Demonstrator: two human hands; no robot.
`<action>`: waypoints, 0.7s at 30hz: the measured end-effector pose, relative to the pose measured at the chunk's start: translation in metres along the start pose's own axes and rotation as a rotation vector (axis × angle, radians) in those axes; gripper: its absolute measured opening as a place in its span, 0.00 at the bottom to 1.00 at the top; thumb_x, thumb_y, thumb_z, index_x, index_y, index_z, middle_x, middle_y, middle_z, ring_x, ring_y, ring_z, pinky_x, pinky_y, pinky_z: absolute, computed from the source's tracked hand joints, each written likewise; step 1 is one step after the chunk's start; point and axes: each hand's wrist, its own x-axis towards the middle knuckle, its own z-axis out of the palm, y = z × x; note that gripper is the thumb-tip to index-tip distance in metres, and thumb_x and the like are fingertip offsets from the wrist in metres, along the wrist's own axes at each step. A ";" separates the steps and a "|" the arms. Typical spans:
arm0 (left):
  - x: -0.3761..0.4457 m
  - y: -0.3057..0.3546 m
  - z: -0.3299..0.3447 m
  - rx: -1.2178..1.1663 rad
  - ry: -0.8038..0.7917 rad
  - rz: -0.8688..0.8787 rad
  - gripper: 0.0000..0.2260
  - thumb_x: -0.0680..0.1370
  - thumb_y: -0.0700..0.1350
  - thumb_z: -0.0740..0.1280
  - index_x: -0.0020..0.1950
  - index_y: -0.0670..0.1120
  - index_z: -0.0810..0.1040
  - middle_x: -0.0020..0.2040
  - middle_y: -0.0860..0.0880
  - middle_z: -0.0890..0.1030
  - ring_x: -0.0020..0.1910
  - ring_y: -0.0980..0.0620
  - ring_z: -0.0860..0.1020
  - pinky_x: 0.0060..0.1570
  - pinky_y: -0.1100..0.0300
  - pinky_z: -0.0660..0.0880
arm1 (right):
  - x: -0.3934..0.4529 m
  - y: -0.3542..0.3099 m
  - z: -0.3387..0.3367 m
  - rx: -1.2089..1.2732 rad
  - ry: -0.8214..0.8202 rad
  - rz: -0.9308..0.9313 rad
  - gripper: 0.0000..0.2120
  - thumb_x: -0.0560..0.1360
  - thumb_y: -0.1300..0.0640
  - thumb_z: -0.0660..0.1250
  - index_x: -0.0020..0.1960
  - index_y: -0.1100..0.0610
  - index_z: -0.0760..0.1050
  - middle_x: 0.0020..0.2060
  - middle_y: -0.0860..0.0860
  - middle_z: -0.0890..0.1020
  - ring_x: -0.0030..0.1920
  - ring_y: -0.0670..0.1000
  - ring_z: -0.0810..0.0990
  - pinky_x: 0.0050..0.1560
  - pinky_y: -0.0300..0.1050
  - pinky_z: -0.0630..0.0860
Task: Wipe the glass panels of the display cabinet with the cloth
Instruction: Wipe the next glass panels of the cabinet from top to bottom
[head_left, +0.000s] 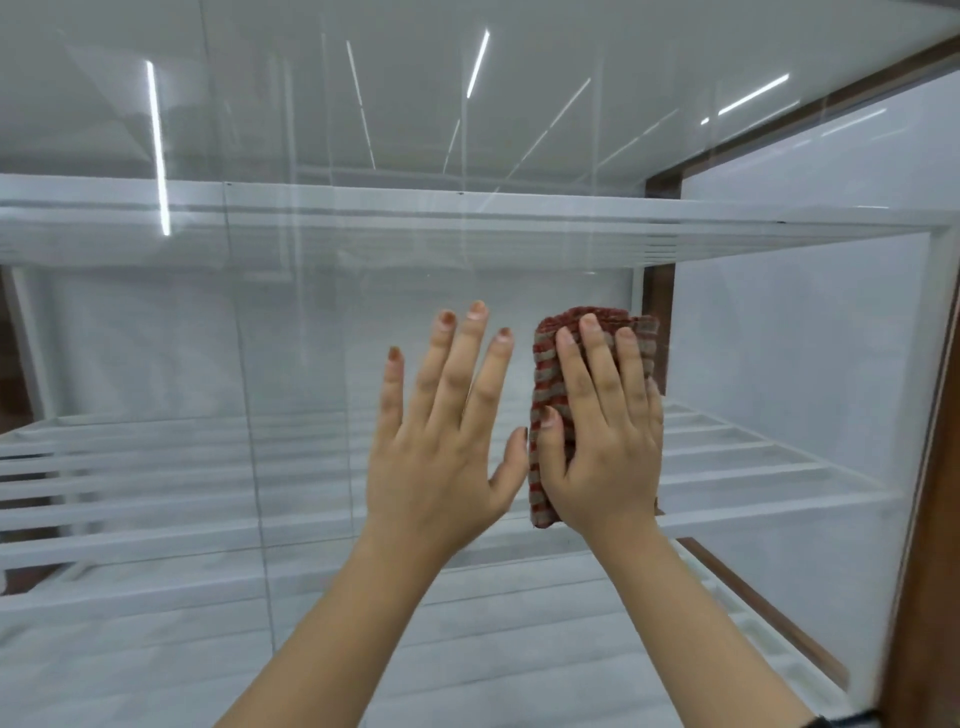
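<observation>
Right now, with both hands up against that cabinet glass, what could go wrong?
The bare left hand, fingers spread beside the cloth, may leave fresh fingerprints on the glass panel. The right hand only presses the folded cloth flat, so it could slip out mid-stroke.

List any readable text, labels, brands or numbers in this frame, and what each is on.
None readable.
Cloth: red and grey stripes only, no tag or print showing.
Glass panel: only reflected ceiling lights, no sticker or marking.
White shelves: bare, a few small dark dots, no lettering.
Dark band at the right wrist: cut off at the frame edge, nothing legible.
</observation>
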 end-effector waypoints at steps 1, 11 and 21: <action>0.003 0.004 0.003 0.007 -0.014 -0.002 0.31 0.75 0.54 0.57 0.75 0.44 0.55 0.75 0.44 0.56 0.75 0.46 0.53 0.72 0.43 0.47 | 0.003 0.004 -0.002 -0.002 -0.011 -0.018 0.25 0.76 0.51 0.54 0.72 0.53 0.59 0.72 0.52 0.63 0.73 0.54 0.57 0.69 0.58 0.58; 0.007 0.010 0.020 0.100 0.003 -0.044 0.30 0.75 0.55 0.57 0.75 0.43 0.58 0.75 0.45 0.56 0.75 0.45 0.54 0.72 0.43 0.47 | 0.002 0.078 -0.018 -0.006 0.035 0.090 0.24 0.77 0.54 0.52 0.72 0.58 0.61 0.71 0.56 0.64 0.73 0.57 0.57 0.66 0.63 0.63; 0.006 0.011 0.020 0.126 0.034 -0.051 0.31 0.75 0.55 0.57 0.75 0.44 0.57 0.75 0.45 0.56 0.75 0.45 0.54 0.72 0.43 0.47 | 0.005 0.055 -0.014 -0.017 -0.031 -0.098 0.25 0.76 0.51 0.54 0.72 0.53 0.60 0.71 0.52 0.63 0.73 0.54 0.58 0.69 0.57 0.59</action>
